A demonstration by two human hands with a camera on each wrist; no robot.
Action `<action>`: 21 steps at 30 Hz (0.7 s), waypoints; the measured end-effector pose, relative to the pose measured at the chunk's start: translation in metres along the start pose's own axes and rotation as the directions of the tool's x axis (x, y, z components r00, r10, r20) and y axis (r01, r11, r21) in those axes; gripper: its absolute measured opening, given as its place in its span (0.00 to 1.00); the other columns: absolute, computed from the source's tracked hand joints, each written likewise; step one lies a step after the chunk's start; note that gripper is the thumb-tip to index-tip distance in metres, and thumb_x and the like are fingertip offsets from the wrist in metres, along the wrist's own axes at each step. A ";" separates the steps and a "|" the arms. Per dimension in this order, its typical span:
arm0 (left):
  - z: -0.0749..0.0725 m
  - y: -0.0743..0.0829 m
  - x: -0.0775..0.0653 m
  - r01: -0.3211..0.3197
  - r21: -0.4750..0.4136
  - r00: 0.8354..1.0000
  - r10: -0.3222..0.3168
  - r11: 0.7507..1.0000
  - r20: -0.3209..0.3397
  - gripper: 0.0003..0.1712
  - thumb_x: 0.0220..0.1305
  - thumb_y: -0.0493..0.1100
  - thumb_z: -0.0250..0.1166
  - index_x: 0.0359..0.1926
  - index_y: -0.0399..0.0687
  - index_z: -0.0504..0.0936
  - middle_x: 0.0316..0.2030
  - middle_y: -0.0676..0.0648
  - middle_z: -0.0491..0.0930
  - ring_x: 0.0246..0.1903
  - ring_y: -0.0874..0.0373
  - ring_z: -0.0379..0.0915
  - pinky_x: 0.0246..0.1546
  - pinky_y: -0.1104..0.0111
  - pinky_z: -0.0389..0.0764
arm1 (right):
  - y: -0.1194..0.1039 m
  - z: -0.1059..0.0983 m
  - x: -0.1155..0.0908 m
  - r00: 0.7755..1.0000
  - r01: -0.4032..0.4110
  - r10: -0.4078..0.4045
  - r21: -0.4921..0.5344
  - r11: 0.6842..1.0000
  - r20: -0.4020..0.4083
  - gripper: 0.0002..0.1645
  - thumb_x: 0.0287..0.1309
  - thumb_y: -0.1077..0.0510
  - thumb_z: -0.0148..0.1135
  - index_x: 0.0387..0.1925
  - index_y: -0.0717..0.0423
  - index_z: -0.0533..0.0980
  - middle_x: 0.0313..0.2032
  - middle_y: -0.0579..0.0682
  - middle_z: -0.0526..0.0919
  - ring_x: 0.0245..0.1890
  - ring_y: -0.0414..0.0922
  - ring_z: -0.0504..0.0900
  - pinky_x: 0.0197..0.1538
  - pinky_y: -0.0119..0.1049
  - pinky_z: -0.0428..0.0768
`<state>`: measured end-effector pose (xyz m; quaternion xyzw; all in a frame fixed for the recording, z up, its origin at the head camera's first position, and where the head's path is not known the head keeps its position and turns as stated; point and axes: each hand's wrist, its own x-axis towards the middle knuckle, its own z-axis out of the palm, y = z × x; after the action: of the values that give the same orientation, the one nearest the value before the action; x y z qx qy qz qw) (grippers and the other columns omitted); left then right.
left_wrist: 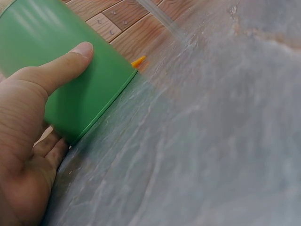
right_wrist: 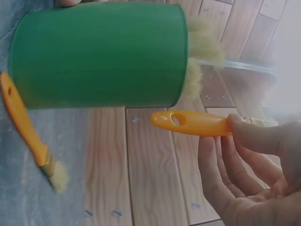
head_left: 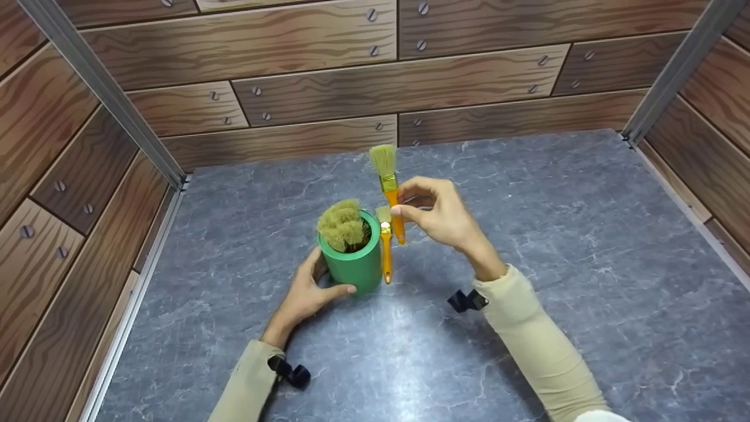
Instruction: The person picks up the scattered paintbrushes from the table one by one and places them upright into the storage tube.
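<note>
A green cylindrical cup (head_left: 354, 269) stands on the table, with several brush heads (head_left: 341, 225) sticking bristles-up out of its mouth. My left hand (head_left: 304, 293) grips the cup low on its side, thumb (left_wrist: 70, 63) on the near wall and fingers round the other side. Just right of the cup, my right hand (head_left: 442, 214) pinches a paintbrush (right_wrist: 202, 123) by its orange handle. Its bristles point up, and the handle's end is apart from the cup. Another orange-handled paintbrush (head_left: 387, 255) lies on the table close to the cup's right side.
The grey marbled tabletop (head_left: 574, 234) extends to both sides and in front. Wood-patterned panels (head_left: 328, 35) close off the back, left and right, with metal posts (head_left: 668, 76) at the back corners.
</note>
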<state>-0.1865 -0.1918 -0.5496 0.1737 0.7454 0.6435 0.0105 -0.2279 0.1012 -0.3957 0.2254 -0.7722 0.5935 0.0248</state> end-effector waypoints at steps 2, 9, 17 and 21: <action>0.000 0.000 0.000 -0.001 -0.005 1.000 0.001 1.000 -0.001 0.63 0.52 0.38 0.86 0.83 0.57 0.60 0.77 0.50 0.70 0.77 0.51 0.65 0.80 0.55 0.67 | -0.003 0.002 -0.002 0.999 0.043 -0.043 -0.003 0.999 -0.018 0.11 0.61 0.67 0.76 0.46 0.65 0.86 0.42 0.59 0.92 0.42 0.52 0.91 0.48 0.37 0.91; 0.001 0.000 0.001 -0.008 -0.006 1.000 0.008 1.000 -0.001 0.63 0.51 0.39 0.87 0.83 0.58 0.61 0.77 0.52 0.71 0.77 0.53 0.66 0.80 0.58 0.67 | -0.009 0.009 -0.007 0.982 0.172 -0.165 0.065 0.983 -0.091 0.11 0.64 0.67 0.74 0.47 0.66 0.86 0.40 0.59 0.92 0.38 0.48 0.92 0.49 0.41 0.93; 0.000 -0.001 0.001 -0.015 -0.006 1.000 0.015 1.000 0.001 0.62 0.52 0.39 0.86 0.83 0.58 0.61 0.77 0.52 0.70 0.78 0.53 0.65 0.80 0.59 0.66 | -0.013 0.019 -0.012 0.963 0.248 -0.229 0.141 0.958 -0.139 0.11 0.66 0.69 0.72 0.49 0.68 0.85 0.42 0.61 0.92 0.40 0.46 0.93 0.48 0.44 0.93; 0.000 -0.001 0.001 -0.008 0.004 1.000 0.008 1.000 -0.001 0.62 0.52 0.40 0.87 0.83 0.61 0.61 0.76 0.53 0.71 0.77 0.54 0.66 0.79 0.60 0.68 | -0.012 0.024 -0.012 0.954 0.274 -0.248 0.152 0.950 -0.167 0.11 0.65 0.70 0.71 0.49 0.68 0.85 0.43 0.61 0.92 0.42 0.46 0.93 0.48 0.44 0.93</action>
<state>-0.1874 -0.1917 -0.5501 0.1762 0.7459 0.6423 0.0073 -0.2071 0.0803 -0.3952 0.2830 -0.6772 0.6646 0.1399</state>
